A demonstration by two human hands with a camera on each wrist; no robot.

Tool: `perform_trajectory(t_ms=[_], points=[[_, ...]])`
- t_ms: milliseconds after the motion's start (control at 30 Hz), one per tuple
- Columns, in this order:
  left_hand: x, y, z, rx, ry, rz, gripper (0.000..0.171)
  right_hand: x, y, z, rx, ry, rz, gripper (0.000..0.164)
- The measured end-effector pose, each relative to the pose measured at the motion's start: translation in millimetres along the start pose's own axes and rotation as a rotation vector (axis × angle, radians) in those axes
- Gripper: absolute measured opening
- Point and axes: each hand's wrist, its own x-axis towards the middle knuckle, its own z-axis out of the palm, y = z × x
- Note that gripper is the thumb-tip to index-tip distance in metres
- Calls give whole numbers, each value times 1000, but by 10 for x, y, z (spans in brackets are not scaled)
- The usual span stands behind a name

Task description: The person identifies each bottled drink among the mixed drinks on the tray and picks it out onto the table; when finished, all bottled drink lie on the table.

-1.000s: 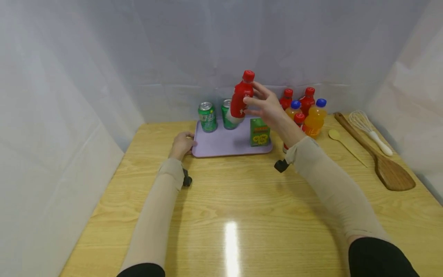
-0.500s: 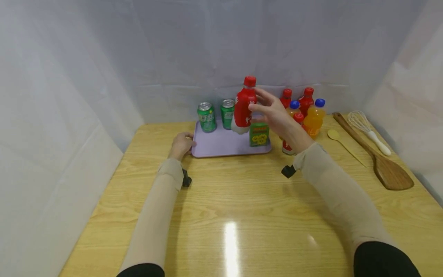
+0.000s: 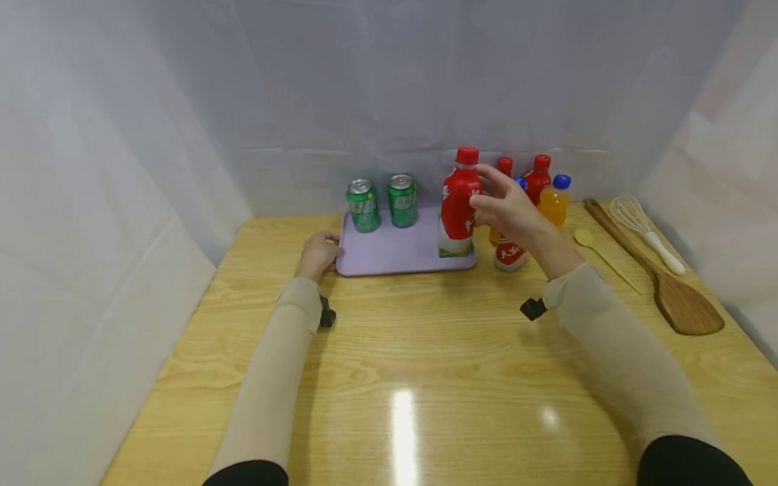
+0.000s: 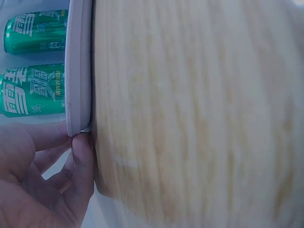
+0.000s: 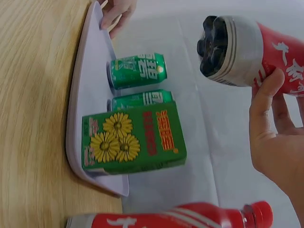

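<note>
My right hand (image 3: pixel 516 210) grips a red and white bottle (image 3: pixel 460 202), held upright with its base off the tray, as the right wrist view shows. From the head it covers most of a green drink carton (image 5: pixel 135 137) at the right end of the lilac tray (image 3: pixel 383 253). With thumb and fingers, my left hand (image 3: pixel 319 256) pinches the tray's left edge, near a corner in the left wrist view (image 4: pixel 78 99). Two green drink cans, one at the back left (image 3: pixel 363 206) and another beside it (image 3: pixel 402 200), stand on the tray.
Right of the tray stand a red bottle (image 3: pixel 509 255), an orange-drink bottle (image 3: pixel 554 200) and more red-capped bottles (image 3: pixel 537 179), partly behind my right hand. Further right lie a yellow spoon (image 3: pixel 585 237), a wooden turner (image 3: pixel 689 307) and a whisk (image 3: pixel 665 251). White sheeting (image 3: pixel 304 101) backs the table.
My right hand has carried the red bottle rightward and lower, from near the second can to in front of the carton, and turned it upright. My left hand stays on the tray edge.
</note>
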Motion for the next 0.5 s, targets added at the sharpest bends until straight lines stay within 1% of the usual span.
perform_trajectory(t_ms=[167,267,333,400,500], points=[[-8,10,1,-1,1,-3,44,-140,6,-145,33,-66,-77,51],[-20,7,2,-3,3,-1,44,-198,9,-251,75,-151,-142,43],[-25,7,2,-4,3,2,44,-242,-2,-323,95,-204,-186,41],[-29,10,-1,-3,2,3,44,-301,-21,-403,82,-245,-224,43],[-31,15,-4,0,2,2,44,-415,-49,-535,50,-257,-253,50]])
